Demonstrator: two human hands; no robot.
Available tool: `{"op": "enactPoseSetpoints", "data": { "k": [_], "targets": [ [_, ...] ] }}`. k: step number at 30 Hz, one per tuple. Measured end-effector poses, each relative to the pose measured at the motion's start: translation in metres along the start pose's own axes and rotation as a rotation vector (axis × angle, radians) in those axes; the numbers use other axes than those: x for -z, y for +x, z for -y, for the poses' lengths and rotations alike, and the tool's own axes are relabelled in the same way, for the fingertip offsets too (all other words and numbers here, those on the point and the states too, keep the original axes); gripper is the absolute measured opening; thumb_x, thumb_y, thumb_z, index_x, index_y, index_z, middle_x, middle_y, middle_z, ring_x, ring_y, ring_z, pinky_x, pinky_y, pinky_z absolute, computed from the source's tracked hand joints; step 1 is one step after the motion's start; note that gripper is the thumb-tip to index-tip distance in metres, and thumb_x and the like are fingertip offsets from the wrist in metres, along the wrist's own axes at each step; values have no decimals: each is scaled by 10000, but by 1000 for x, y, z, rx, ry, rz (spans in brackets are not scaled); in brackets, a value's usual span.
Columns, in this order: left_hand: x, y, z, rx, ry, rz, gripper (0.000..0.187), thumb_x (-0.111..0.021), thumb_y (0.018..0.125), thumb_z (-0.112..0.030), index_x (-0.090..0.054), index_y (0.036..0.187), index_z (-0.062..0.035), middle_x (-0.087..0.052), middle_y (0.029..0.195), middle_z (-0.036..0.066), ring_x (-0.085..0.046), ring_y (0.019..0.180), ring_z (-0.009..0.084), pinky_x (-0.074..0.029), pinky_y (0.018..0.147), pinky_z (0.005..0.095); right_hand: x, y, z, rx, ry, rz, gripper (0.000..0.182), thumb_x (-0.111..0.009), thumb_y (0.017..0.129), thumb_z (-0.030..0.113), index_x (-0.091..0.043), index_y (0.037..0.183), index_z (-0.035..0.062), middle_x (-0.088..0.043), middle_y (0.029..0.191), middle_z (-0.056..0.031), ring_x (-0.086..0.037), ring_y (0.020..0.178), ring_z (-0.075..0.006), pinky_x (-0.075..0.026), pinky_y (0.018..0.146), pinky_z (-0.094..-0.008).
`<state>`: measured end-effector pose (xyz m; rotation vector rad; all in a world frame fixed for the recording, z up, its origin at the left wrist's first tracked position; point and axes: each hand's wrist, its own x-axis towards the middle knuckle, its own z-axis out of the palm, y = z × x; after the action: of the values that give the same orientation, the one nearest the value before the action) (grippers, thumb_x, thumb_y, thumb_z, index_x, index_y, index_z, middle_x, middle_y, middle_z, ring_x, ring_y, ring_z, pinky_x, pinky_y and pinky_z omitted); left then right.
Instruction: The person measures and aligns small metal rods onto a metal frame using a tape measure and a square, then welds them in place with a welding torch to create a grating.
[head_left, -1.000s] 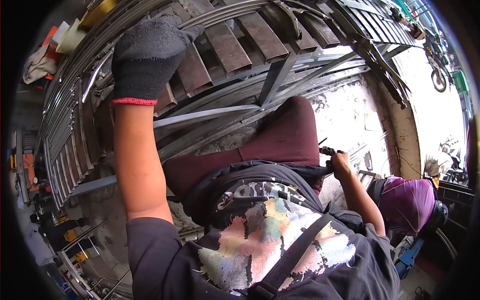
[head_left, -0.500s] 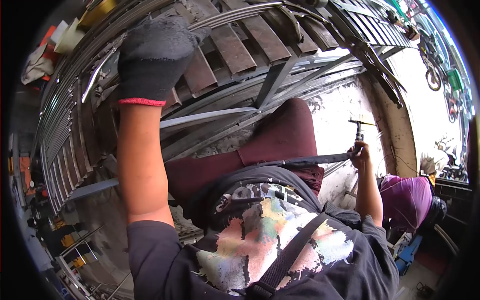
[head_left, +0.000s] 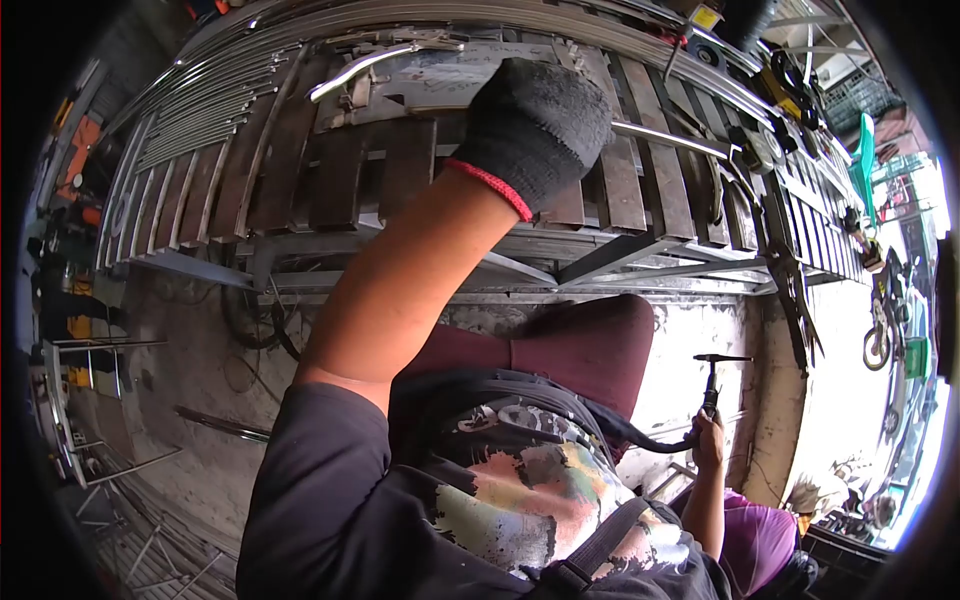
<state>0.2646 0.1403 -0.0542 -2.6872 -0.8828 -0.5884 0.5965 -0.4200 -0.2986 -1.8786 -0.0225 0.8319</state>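
Note:
My left hand point(head_left: 540, 125), in a dark grey knit glove with a red cuff, is closed over the slatted metal bench. A thin shiny metal rod point(head_left: 675, 138) comes out of the right side of the fist; the fingers themselves are mostly hidden from above. My bare right hand point(head_left: 708, 440) is wrapped round the handle of a TIG welding torch point(head_left: 711, 385), held upright low at my right side, away from the bench. Its black cable point(head_left: 650, 440) runs back across my lap. A flat grey metal plate point(head_left: 440, 85) lies on the bench beside the glove.
The bench's brown metal slats point(head_left: 335, 185) stretch across in front of me. Several thin rods point(head_left: 215, 110) lie at its left, and a yellow tape measure point(head_left: 765, 150) sits at the right. Dark tongs point(head_left: 790, 290) hang off the right edge. A person in purple point(head_left: 755, 540) is behind my right arm.
My view has turned, and the bench appears more level. My gloved left hand has moved right along the bench with the rod. My right hand still holds the torch, now lower in view.

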Motion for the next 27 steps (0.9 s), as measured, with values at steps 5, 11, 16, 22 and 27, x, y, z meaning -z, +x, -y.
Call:
{"op": "enactPoseSetpoints", "data": {
  "k": [5,11,16,22,27],
  "targets": [
    [-2,1,1,10,-64,-61,219,-674,892,-263,-831,896,-110,-805,867,137,-802,855,313,-614,727,458,-53,-59,83,184,-383,136,162,-662,869,20,-632,1025,55,-563,733,5,-542,555,-112,-529,555,-304],
    [-8,2,0,42,-117,-172,210,-652,875,-214,-829,823,-114,-799,832,136,-802,797,311,-605,675,461,-112,-141,155,576,-427,212,557,-737,825,72,-648,1363,-45,-632,840,6,-604,725,-95,-499,666,-274],
    [-2,10,1,63,-129,-102,212,-645,885,-204,-837,851,-123,-801,850,142,-802,794,319,-617,681,469,-136,-193,219,816,-696,25,472,-943,710,138,-729,1099,-25,-740,897,-23,-639,746,-78,-508,665,-271],
    [-5,13,-4,97,-129,-142,198,-651,893,-191,-837,890,-126,-800,856,126,-800,829,318,-612,728,494,-195,-203,270,1577,-834,-205,487,-821,931,39,-624,1359,-84,-699,1223,-197,-725,1064,-306,-580,928,-388],
    [-6,15,-9,140,-152,-45,218,-663,944,-246,-854,954,-143,-815,939,87,-792,915,289,-552,763,489,-251,-208,303,1938,-851,-476,675,-796,961,-16,-487,1550,-127,-655,1408,-297,-721,1195,-390,-594,1010,-428]
  ]
}}
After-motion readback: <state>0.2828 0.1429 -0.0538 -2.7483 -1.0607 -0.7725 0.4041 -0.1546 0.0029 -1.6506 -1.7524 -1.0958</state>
